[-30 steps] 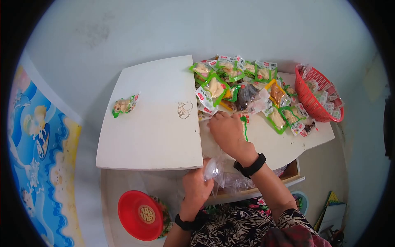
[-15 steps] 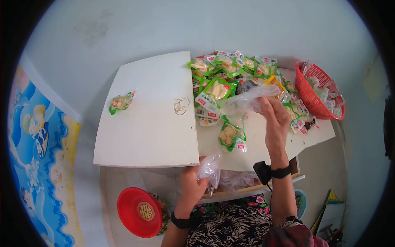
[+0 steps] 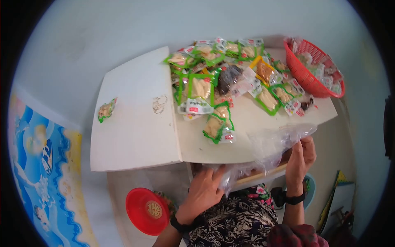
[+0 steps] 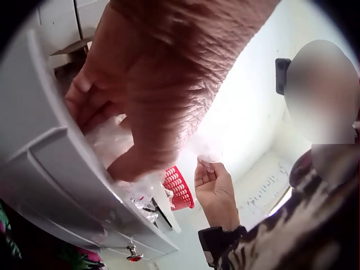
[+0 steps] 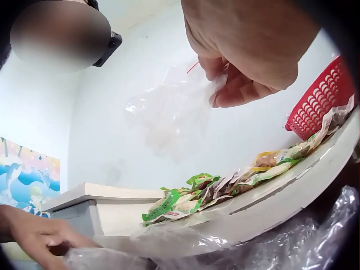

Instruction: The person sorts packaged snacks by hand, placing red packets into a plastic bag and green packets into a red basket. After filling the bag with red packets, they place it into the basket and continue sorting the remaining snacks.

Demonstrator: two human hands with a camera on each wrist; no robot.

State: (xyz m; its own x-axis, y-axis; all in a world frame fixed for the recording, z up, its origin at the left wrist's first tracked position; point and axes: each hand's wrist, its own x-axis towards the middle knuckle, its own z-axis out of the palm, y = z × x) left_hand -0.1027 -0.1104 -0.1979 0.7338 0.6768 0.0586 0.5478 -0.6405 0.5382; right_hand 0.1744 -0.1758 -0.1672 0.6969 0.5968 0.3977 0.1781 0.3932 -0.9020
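Note:
My right hand (image 3: pixel 303 144) pinches the top edge of a clear plastic bag (image 3: pixel 273 144) and holds it up just off the table's front right edge; the right wrist view shows the bag (image 5: pixel 174 109) hanging from finger and thumb (image 5: pixel 222 84). My left hand (image 3: pixel 218 175) is lower, at the open drawer under the table, its fingers curled into a bundle of clear plastic bags (image 3: pixel 236 173). The left wrist view has those fingers (image 4: pixel 90 107) pressed into the plastic (image 4: pixel 115 143). One green snack packet (image 3: pixel 218 123) lies apart near the table's front.
A heap of green, yellow and dark snack packets (image 3: pixel 222 74) covers the back of the white table (image 3: pixel 135 136). A red basket (image 3: pixel 312 68) of packets stands at the back right. One packet (image 3: pixel 107 109) lies alone at the left. A red round lid (image 3: pixel 148 210) sits below.
My right hand has brought the clear bag from above the packet heap down to the table's front right edge. The left hand has dropped lower onto the bags in the drawer.

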